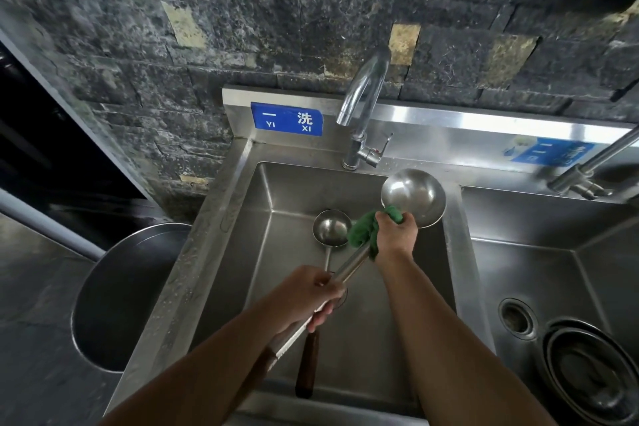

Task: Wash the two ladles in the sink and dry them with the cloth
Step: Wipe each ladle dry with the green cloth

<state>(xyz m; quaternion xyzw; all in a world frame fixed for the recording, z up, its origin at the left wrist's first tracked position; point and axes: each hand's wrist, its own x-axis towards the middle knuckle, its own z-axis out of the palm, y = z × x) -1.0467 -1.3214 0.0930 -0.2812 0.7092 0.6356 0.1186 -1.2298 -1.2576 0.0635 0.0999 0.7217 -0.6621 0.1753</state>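
A large steel ladle [413, 196] is held up over the left sink basin [287, 190], its bowl toward the back right corner. My left hand [307, 297] grips its metal shaft low down, near the wooden handle. My right hand [396, 235] presses a green cloth [363, 232] around the shaft just below the bowl. A smaller ladle [331, 227] with a dark wooden handle lies on the basin floor, bowl up, its shaft partly hidden behind my left hand.
The faucet [363, 104] stands at the back of the left basin with no water running. A second basin [553, 252] on the right holds stacked metal bowls [587, 373] and a drain [517, 318]. A big steel pot [114, 294] sits left of the sink.
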